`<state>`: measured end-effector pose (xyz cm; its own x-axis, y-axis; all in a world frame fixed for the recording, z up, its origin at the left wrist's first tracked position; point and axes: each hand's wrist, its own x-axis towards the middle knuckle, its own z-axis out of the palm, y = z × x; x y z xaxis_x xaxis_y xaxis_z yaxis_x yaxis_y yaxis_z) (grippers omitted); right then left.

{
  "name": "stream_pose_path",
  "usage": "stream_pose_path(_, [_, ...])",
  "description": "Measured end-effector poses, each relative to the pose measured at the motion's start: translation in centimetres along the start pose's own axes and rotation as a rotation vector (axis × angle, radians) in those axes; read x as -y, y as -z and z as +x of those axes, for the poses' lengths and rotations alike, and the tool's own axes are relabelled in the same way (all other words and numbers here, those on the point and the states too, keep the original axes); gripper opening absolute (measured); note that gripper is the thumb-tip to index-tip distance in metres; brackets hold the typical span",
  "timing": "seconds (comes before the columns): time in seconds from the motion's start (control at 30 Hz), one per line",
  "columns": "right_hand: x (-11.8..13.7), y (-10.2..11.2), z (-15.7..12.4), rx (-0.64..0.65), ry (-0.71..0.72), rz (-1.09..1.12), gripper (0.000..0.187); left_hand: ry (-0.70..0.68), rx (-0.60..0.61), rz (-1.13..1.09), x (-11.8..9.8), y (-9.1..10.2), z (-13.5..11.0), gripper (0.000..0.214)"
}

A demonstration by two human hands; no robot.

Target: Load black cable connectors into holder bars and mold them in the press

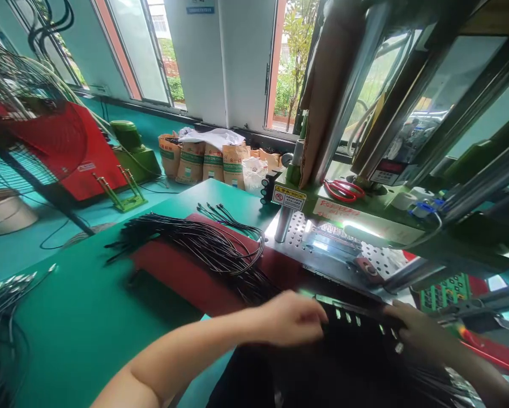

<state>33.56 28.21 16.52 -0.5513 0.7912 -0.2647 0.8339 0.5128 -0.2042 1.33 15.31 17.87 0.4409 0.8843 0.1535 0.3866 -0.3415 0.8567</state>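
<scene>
My left hand (294, 320) is closed, its fingers curled together beside the left end of a row of silver cable ends (347, 317); motion blurs it, and what it grips cannot be made out. My right hand (419, 328) sits at the other end of the row, fingers bent down over the edge of a dark bar (364, 310). Its fingertips are dim and blurred, and what lies in them is hidden. The cable ends stand along the bar, in front of the press. To the left, a bundle of black cables (207, 243) lies across a red board (169, 272).
A green press (351, 218) with metal columns rises at the right, red scissors (343, 191) on its ledge. More cables (3, 317) lie at the left of the green table (76, 340). Paper sacks (212, 161) stand below the window, a red machine (80, 147) at left.
</scene>
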Motion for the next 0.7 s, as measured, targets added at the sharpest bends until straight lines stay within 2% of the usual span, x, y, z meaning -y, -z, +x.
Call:
stream_pose_path(0.03, [0.4, 0.4, 0.1, 0.005, -0.026, 0.002, 0.035, -0.038, 0.148, 0.01, -1.0, -2.3, -0.2, 0.029])
stream_pose_path(0.1, [0.9, 0.9, 0.3, -0.013, -0.093, 0.007, 0.03, -0.034, 0.295, 0.105, -2.0, -5.9, -0.1, 0.045])
stream_pose_path(0.2, [1.0, 1.3, 0.4, -0.057, -0.173, -0.004, 0.029, 0.068, 0.306, 0.191, -1.6, -8.7, 1.2, 0.061])
stream_pose_path(0.27, [1.0, 1.6, 0.6, -0.087, -0.194, 0.024, 0.029, 0.151, 0.297, 0.146, -1.0, -9.6, 2.5, 0.059])
stream_pose_path(0.33, [1.3, 2.0, 1.0, -0.127, -0.18, 0.095, 0.028, 0.218, 0.321, 0.01, -0.7, -10.2, 3.7, 0.057])
stream_pose_path(0.4, [2.0, 2.5, 1.6, -0.182, -0.146, 0.174, 0.029, 0.264, 0.307, -0.295, -0.7, -10.7, 4.7, 0.053])
stream_pose_path(0.5, [3.4, 2.6, 2.4, -0.256, -0.1, 0.269, 0.031, 0.329, 0.227, -0.904, -1.2, -11.4, 5.3, 0.044])
stream_pose_path(0.57, [4.1, 2.1, 2.9, -0.272, -0.116, 0.281, 0.032, 0.385, 0.181, -1.15, -1.6, -11.5, 5.3, 0.036])
stream_pose_path(0.7, [4.4, 0.3, 3.4, -0.28, -0.172, 0.29, 0.035, 0.521, 0.095, -1.25, -1.7, -11.0, 5.0, 0.03])
